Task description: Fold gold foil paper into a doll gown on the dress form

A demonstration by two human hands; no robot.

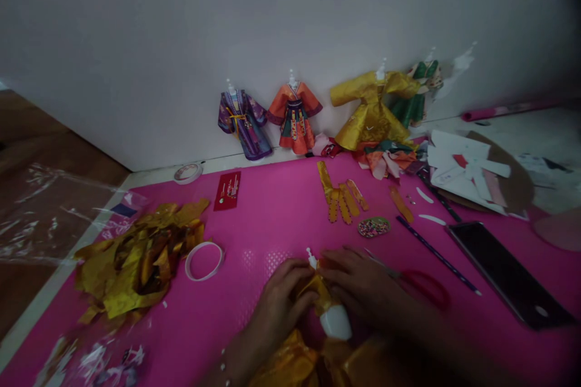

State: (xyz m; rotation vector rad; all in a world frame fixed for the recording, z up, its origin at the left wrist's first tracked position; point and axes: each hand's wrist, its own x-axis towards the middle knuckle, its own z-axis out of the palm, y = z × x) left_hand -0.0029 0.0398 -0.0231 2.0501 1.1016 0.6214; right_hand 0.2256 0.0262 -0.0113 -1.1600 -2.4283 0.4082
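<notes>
My left hand [284,302] and my right hand [363,287] meet at the near middle of the pink mat [272,217]. Both close around a small white mannequin [333,319] lying on its side, wrapped in gold paper [318,287]. Its white neck knob pokes out between my fingers. My left fingers curl over the gold wrap from the left; my right fingers press on it from the right. More gold paper [290,366] lies crumpled just below my wrists.
A heap of gold scraps [136,260] and a tape ring [204,260] lie left. Red-handled scissors [424,287], a dark ruler [438,254], a phone [508,275], gold strips [342,196] and a bead dish [373,227] lie right. Several paper-dressed dolls [295,115] stand by the wall.
</notes>
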